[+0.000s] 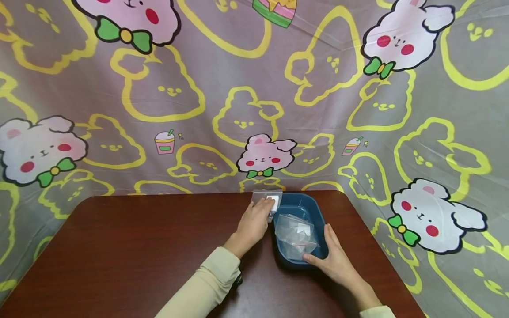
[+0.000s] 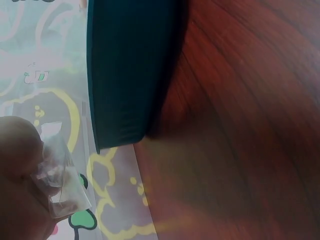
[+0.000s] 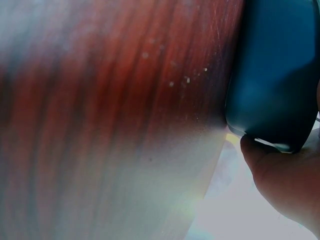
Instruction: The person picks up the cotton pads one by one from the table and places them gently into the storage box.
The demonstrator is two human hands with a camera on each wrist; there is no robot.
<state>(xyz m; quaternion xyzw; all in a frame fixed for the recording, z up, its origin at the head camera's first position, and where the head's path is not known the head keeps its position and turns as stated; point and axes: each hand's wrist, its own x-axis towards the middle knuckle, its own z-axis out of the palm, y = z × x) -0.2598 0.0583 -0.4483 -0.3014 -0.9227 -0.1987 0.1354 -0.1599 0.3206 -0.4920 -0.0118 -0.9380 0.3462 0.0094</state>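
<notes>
A dark blue plastic bin [image 1: 321, 221] stands on the table, with clear zip bags [image 1: 292, 232] inside it; something white shows in them. Just beyond the bin's left rim, my left hand [image 1: 254, 221] holds another clear zip bag [image 1: 260, 194] with a small white item in it. The left wrist view shows this bag [image 2: 62, 175] pinched beside the thumb, above the table and close to the bin's wall [image 2: 125, 75]. My right hand [image 1: 338, 263] grips the bin's near right corner, thumb at the near rim and fingers along the outer right side.
The dark reddish-brown wooden table [image 1: 139, 256] extends to the left of the bin. Its back and right edges lie close to a hanging cloth [image 1: 207, 119] printed with cartoon rabbits and yellow outlines.
</notes>
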